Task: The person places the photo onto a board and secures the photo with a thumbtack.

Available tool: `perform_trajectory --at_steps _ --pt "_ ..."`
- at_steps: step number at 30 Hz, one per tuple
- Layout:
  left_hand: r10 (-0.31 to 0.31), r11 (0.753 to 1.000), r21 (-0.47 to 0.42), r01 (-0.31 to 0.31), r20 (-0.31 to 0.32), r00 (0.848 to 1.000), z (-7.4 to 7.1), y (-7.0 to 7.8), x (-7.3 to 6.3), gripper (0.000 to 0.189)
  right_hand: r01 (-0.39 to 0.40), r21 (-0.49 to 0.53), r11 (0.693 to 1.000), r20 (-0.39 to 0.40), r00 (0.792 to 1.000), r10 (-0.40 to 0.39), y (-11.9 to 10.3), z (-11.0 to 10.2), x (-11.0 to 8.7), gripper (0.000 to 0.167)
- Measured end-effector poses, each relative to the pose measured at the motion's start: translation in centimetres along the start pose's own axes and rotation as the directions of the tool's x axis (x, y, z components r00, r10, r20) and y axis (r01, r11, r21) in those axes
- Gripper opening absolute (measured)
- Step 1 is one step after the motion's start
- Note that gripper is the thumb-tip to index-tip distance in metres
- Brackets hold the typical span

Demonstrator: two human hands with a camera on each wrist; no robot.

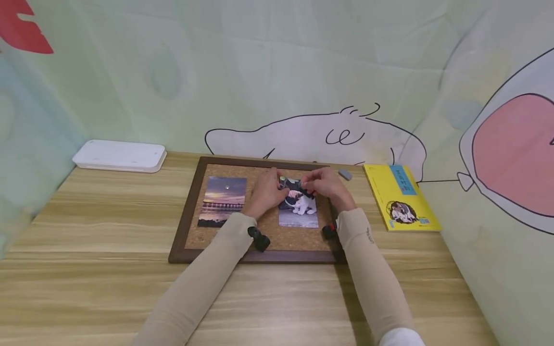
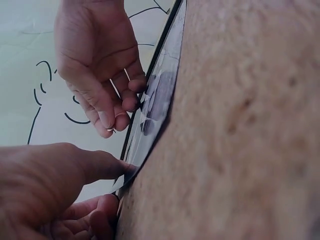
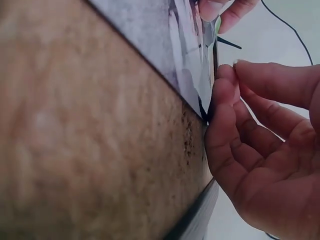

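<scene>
A cork board (image 1: 264, 238) with a dark brown frame lies on the wooden table. On its right half is a photo of a white and dark kitten (image 1: 301, 206). My left hand (image 1: 265, 193) pinches the photo's upper left edge, thumb on the printed face, and the photo bows slightly off the cork in the left wrist view. At its upper right, my right hand (image 1: 327, 185) pinches a tiny shiny pin (image 2: 111, 130) between thumb and forefinger; its shape is mostly hidden. A sunset pier photo (image 1: 222, 199) lies on the board's left half, a small pin (image 1: 227, 187) near its top.
A white flat case (image 1: 119, 156) stands at the back left of the table (image 1: 86, 230). A yellow book (image 1: 400, 197) lies right of the board, and a small grey block (image 1: 345, 174) sits beyond its upper right corner. A printed cloth (image 1: 259, 72) hangs behind.
</scene>
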State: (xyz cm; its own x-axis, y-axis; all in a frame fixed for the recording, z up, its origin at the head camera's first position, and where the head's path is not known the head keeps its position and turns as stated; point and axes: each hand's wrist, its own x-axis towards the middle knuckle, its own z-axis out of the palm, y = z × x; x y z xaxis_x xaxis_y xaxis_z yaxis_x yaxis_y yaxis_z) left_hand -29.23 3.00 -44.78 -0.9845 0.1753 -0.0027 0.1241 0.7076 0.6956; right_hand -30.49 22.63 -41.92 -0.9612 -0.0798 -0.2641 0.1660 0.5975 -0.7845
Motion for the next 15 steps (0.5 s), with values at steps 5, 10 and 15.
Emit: perform_trajectory --at_steps 5,10,15 --pt "0.003 1.0 -0.007 -0.003 0.003 1.0 0.0 0.0 -0.1 0.05 0.043 -0.086 0.995 0.044 0.998 -0.039 -0.2 0.1 0.5 0.014" --pt "0.01 1.0 -0.009 -0.01 0.008 1.0 -0.1 -0.1 0.0 0.05 0.068 -0.13 0.989 0.058 0.996 -0.061 -0.4 0.4 1.1 0.016" --pt "0.011 1.0 -0.025 -0.011 0.016 1.0 0.0 -0.3 0.1 0.05 0.047 -0.142 0.989 0.057 0.998 -0.04 -0.3 0.7 1.6 0.015"
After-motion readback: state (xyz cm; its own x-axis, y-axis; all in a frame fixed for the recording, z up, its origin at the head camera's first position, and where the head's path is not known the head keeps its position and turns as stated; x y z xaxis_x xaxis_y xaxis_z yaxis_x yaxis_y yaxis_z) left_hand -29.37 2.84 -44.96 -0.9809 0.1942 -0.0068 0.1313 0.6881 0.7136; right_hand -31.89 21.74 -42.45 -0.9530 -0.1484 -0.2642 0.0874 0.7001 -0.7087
